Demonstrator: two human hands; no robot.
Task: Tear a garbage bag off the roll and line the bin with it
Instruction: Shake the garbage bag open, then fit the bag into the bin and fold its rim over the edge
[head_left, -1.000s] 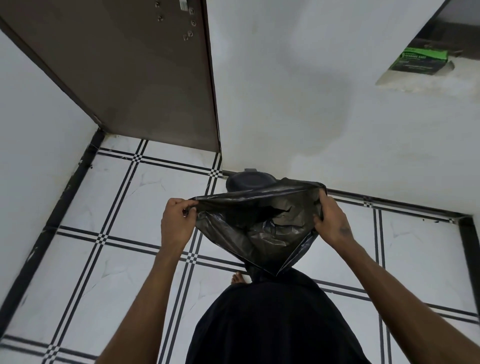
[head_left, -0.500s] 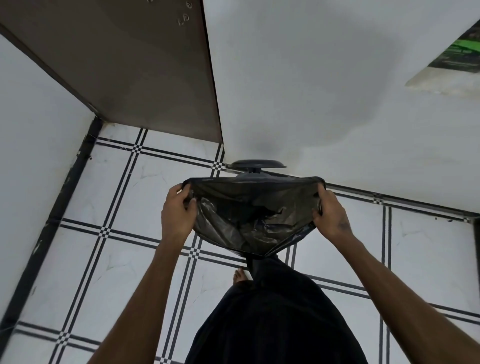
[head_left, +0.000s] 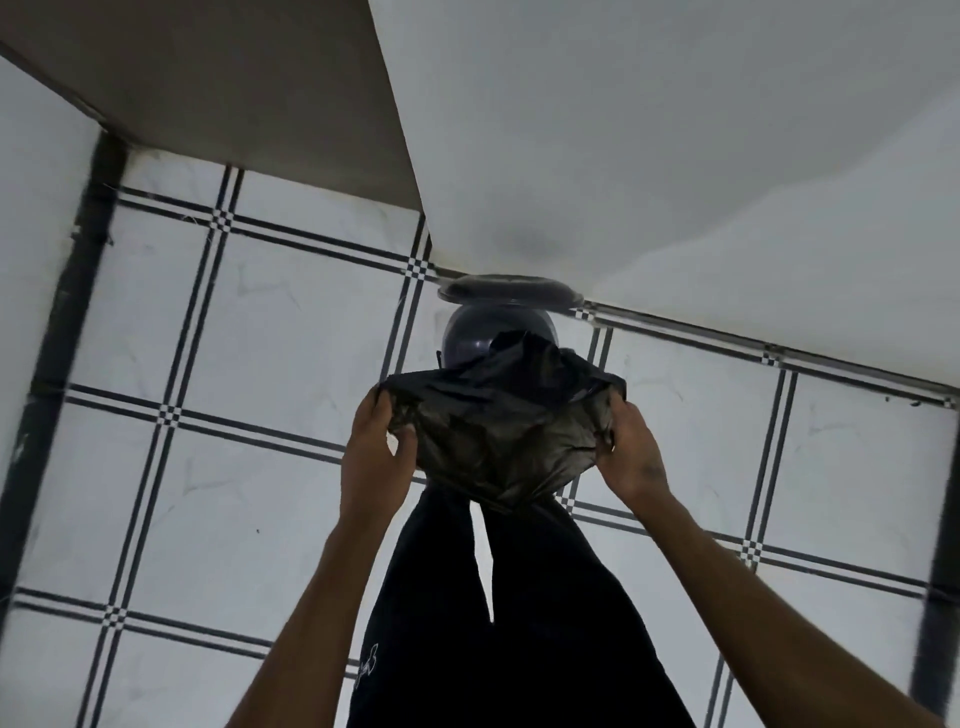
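Head view, the only 1: your left hand (head_left: 370, 457) grips the left edge of the black garbage bag (head_left: 498, 431), fingers curled over the rim and thumb pinching from below. Your right hand (head_left: 631, 457) grips the right edge the same way, fingers wrapped into the plastic. The bag hangs spread between both hands, mouth crumpled and partly folded over, body sagging down in front of your dark trousers (head_left: 519, 623). The bin (head_left: 467, 338) sits on the tiled floor (head_left: 260, 338) just beyond the bag, against the white wall (head_left: 675, 130), its lid (head_left: 506, 292) tipped open above it. The bag overlaps the bin's near rim in view; cannot tell if they touch.
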